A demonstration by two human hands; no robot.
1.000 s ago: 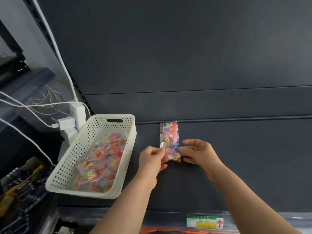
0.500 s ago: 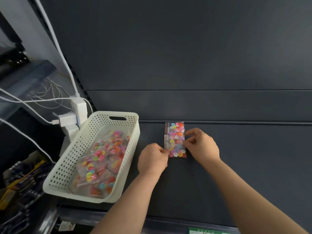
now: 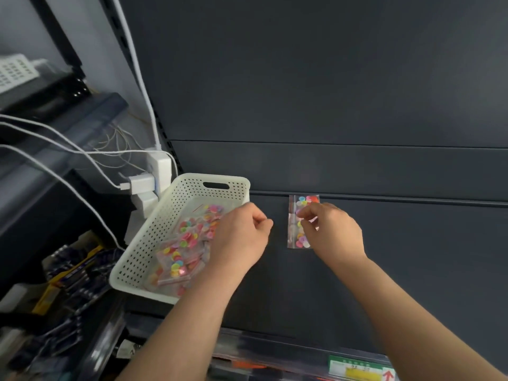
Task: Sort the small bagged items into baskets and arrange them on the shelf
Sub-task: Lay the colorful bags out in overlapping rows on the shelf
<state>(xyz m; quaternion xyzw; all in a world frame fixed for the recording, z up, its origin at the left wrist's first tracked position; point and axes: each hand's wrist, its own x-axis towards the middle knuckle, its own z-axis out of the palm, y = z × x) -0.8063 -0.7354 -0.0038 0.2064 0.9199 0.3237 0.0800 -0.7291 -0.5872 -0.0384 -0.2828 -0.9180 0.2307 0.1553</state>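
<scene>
Now the bag (image 3: 294, 237) lies flat on the dark shelf (image 3: 412, 270), near the basket (image 3: 154, 243) but apart from it, with its top edge by the back rail. The right hand (image 3: 334, 233) pinches it around the middle between thumb and forefinger, the other fingers curled. The left hand (image 3: 239, 240) hovers between basket and bag, fingers curled in, thumb against forefinger, holding nothing that I can see. Other bags (image 3: 187, 243) lie heaped in the basket. The bag looks light and limp. It is thin, slick film, and its loose coloured discs would likely slide toward whichever end hangs down. A gentle pinch on an edge or the sealed top should lift it.
</scene>
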